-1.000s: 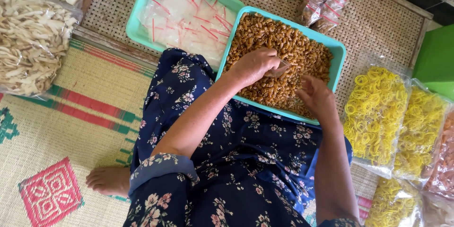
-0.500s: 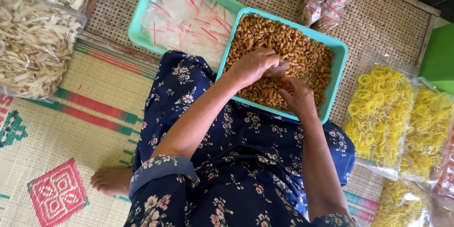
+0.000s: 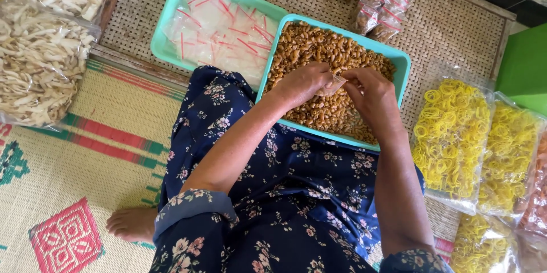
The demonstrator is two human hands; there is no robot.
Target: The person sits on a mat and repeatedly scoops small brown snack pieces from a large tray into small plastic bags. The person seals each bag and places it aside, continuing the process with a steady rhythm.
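Both hands are meeting over the teal tray (image 3: 399, 59) of brown macaroni-shaped snacks (image 3: 319, 51): the left hand (image 3: 305, 82) and right hand (image 3: 370, 93) are pinching a small clear plastic bag (image 3: 334, 84) between their fingertips, just above the snacks.

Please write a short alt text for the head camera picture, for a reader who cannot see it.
Seen from above, a seated person's left hand and right hand meet over a teal tray of brown curled snacks, pinching a small clear bag between them. A second teal tray beside it holds empty bags with red strips, and bags of yellow ring snacks lie to the right.
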